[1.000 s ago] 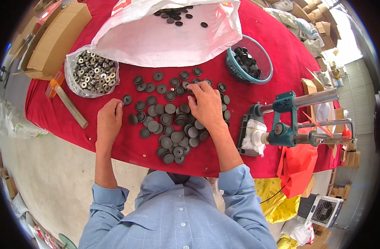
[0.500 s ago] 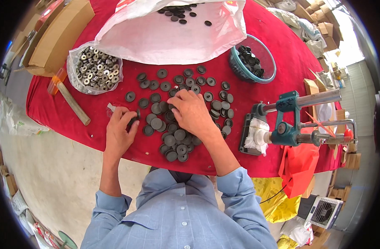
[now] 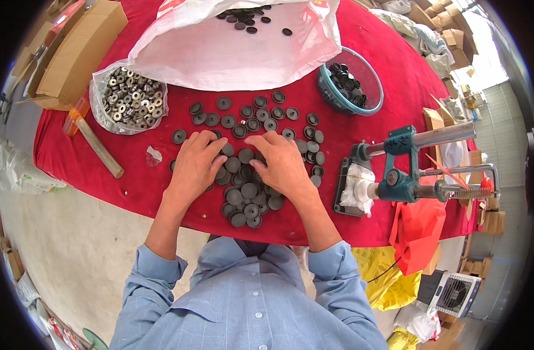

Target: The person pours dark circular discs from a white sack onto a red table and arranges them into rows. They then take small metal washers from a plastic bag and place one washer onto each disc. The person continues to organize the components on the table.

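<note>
Several dark round discs (image 3: pixel 243 195) lie spread on a red tablecloth (image 3: pixel 132 175) in front of me. My left hand (image 3: pixel 195 163) rests palm down on the left part of the pile, fingers spread. My right hand (image 3: pixel 278 163) lies flat on the middle of the pile, fingers apart, pointing left. Neither hand visibly grips a disc. More discs (image 3: pixel 261 114) lie scattered beyond my fingertips.
A clear bag of metal rings (image 3: pixel 127 99) sits at the left, a wooden-handled tool (image 3: pixel 95 146) beside it. A teal basket of discs (image 3: pixel 351 81) stands far right. A green hand press (image 3: pixel 395 172) stands at the right. A white sack (image 3: pixel 232 41) lies behind, cardboard box (image 3: pixel 80 52) far left.
My left hand has moved right from the cloth's edge onto the disc pile. My right hand has slid nearer and leftward over the pile.
</note>
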Demonstrator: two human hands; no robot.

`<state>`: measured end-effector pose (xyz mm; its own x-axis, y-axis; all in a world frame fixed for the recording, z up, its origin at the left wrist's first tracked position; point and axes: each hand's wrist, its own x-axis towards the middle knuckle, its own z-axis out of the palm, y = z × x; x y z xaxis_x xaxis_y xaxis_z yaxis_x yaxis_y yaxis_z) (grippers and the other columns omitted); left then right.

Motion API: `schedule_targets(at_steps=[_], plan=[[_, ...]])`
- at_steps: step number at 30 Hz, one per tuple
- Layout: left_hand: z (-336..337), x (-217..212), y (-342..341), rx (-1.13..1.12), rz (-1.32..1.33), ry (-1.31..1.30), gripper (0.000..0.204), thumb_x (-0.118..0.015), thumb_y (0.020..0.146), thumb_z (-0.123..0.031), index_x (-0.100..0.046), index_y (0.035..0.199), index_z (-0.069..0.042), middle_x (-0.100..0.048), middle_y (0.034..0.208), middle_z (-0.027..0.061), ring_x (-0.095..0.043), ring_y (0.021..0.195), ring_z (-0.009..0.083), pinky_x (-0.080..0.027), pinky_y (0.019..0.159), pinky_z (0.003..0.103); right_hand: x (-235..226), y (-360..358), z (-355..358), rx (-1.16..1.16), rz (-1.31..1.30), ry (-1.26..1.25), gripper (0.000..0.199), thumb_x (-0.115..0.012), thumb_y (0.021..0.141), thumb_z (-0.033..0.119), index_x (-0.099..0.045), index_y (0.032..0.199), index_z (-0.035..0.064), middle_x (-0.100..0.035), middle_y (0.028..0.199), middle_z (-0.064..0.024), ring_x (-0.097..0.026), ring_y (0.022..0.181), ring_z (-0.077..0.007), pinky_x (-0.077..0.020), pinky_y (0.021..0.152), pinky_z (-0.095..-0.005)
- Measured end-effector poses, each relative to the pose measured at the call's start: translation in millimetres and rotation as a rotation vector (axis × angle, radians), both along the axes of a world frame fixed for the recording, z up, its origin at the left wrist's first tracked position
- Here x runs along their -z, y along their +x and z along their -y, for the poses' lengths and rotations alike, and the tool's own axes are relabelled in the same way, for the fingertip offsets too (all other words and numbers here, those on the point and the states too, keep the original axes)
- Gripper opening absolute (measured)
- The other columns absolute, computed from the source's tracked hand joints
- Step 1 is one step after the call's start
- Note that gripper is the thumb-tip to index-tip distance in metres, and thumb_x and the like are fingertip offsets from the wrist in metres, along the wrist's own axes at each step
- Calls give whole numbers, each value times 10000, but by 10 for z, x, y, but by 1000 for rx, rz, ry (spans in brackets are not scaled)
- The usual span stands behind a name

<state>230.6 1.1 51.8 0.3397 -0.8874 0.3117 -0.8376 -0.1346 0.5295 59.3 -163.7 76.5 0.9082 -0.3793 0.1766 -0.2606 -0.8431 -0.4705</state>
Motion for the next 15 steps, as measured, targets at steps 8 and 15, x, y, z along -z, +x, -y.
schedule_targets(at_steps=[8, 15], plan=[[76, 109, 35, -11, -40, -160, 229, -802, 900, -77, -768, 1119, -21, -679, 1017, 114, -655, 937, 318, -543, 822, 442, 65, 82, -34, -37, 23, -4, 387, -831, 833, 111, -706, 1199, 103, -667, 1084, -106, -683, 1004, -319, -494, 897, -465], [-172, 27, 163, -238, -419, -233, 162, -747, 970, -32, -758, 1131, -14, -708, 869, 62, -633, 735, 133, -508, 661, 295, 67, 79, 135, 148, 133, 321, 220, -787, 844, 39, -685, 1038, 51, -667, 1035, -115, -692, 873, -321, -527, 795, -448]])
